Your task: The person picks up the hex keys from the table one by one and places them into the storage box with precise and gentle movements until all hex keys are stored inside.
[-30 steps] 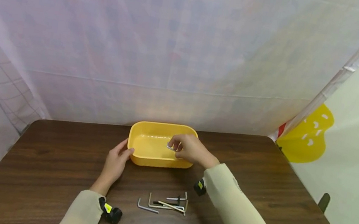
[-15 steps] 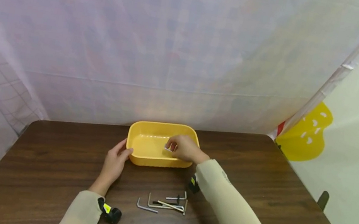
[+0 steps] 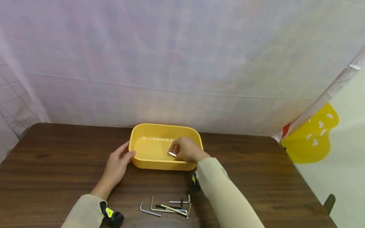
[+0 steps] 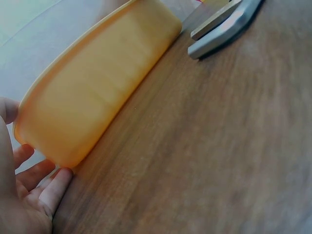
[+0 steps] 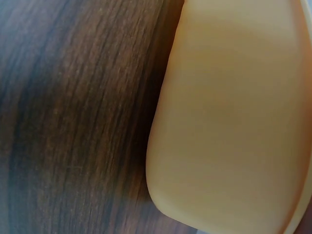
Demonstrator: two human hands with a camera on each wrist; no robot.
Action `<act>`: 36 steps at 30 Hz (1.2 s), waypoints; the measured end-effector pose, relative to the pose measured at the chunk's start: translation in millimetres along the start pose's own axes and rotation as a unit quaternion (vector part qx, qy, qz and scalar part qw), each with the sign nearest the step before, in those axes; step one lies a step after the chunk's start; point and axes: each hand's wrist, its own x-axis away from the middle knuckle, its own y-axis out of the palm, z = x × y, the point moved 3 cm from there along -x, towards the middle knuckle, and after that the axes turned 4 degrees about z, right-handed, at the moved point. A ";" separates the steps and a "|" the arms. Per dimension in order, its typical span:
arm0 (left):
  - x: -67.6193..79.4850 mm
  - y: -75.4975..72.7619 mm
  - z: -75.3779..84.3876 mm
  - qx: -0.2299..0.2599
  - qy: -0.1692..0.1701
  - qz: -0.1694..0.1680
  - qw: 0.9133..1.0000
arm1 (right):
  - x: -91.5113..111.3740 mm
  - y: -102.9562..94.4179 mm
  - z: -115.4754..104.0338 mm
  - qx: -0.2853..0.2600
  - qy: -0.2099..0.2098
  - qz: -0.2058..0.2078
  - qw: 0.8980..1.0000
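Observation:
A yellow plastic basin [image 3: 160, 165] stands at the back of the brown table. My left hand [image 3: 117, 164] grips its left end, thumb at the rim; in the left wrist view the other fingers [image 4: 57, 187] lie against the outer wall near the base. Reaching over the front rim, my right hand [image 3: 185, 149] is inside the basin, low over its floor. It pinches a small shiny silver piece [image 3: 171, 153], mostly hidden by the fingers. The right wrist view shows the basin's outer wall [image 5: 224, 117] but not the hand.
Several L-shaped hex keys lie on the table in front of the basin. A silver hex key [image 3: 150, 212] lies apart at the left of a crossed pile of brass, black and silver hex keys [image 3: 172, 210]. A pale curtain [image 3: 175, 49] hangs behind the table.
My right hand has shifted slightly left and lower into the basin, and the silver piece has gone down with it. My left hand keeps its hold on the basin.

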 end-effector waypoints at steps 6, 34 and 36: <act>0.0 1.5 -1.1 -0.008 -0.005 0.002 1.000 | -0.8 1.8 4.6 0.007 0.027 -0.002 1.000; 2.5 1.6 0.7 0.001 0.003 0.006 1.000 | -11.0 -2.9 8.1 0.070 0.031 0.001 0.997; 2.3 1.5 0.9 0.005 0.008 0.008 1.000 | -11.0 -3.2 7.9 0.082 0.012 0.005 0.997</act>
